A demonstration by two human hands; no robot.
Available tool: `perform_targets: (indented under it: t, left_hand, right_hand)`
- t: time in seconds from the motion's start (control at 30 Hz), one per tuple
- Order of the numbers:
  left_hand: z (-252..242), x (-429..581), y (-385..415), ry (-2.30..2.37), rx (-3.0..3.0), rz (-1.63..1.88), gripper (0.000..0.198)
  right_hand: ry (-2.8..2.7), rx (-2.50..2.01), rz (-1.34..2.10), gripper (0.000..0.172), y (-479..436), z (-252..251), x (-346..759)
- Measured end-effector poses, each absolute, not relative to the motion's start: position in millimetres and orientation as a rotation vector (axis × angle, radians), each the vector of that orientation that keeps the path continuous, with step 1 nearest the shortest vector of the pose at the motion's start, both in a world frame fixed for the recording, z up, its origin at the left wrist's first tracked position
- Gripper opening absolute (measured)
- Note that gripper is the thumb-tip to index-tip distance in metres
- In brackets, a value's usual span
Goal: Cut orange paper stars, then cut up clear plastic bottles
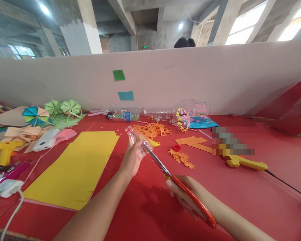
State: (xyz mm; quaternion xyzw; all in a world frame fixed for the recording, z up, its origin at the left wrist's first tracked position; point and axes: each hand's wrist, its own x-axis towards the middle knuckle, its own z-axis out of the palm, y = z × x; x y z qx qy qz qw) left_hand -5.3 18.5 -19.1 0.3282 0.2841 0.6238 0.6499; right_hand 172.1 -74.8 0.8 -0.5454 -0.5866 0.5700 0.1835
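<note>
In the middle of the head view my left hand (130, 160) is closed round a clear plastic bottle piece (135, 134), its neck tilted up and to the left. My right hand (184, 194) grips a pair of scissors (190, 197) by the red handles. The metal blades reach up and left to the plastic beside my left thumb; I cannot tell whether they are cutting into it. Behind the bottle piece lies a heap of orange paper stars (153, 130). Closer to the scissors are a red bottle ring (176, 147) and more loose orange stars (183, 158).
Yellow paper sheets (75, 167) lie at left, near a yellow glue gun (8, 150) and a white device (45, 140). Another yellow glue gun (243, 162) rests at right, its cord trailing off. Plastic bottles (126, 115) and a star-covered bottle piece (183, 118) line the low partition (165, 80).
</note>
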Motion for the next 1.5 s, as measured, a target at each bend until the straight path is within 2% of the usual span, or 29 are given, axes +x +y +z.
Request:
perform_targets:
  t: [0.2,0.73,1.0,1.17,1.37,1.5]
  left_hand:
    - [-18,1,13,0.632,0.758,1.393,0.040]
    - [-16,0,12,0.689,0.752,1.394,0.043]
    - [-17,5,10,0.638,0.980,1.373,0.023]
    - [-18,7,8,0.661,1.001,1.369,0.020]
    - [-21,5,10,0.663,0.952,1.364,0.031]
    - [-18,4,10,0.668,0.970,1.369,0.033]
  right_hand:
    - [-1.654,-1.533,1.586,0.054,-76,3,173]
    - [-1.622,-1.681,1.515,0.050,-74,-1,168]
    - [-1.597,-1.531,1.590,0.051,-74,-1,172]
    - [-1.588,-1.589,1.576,0.049,-75,3,169]
    - [-1.605,-1.706,1.466,0.052,-76,11,164]
    - [-1.588,-1.648,1.540,0.052,-75,8,167]
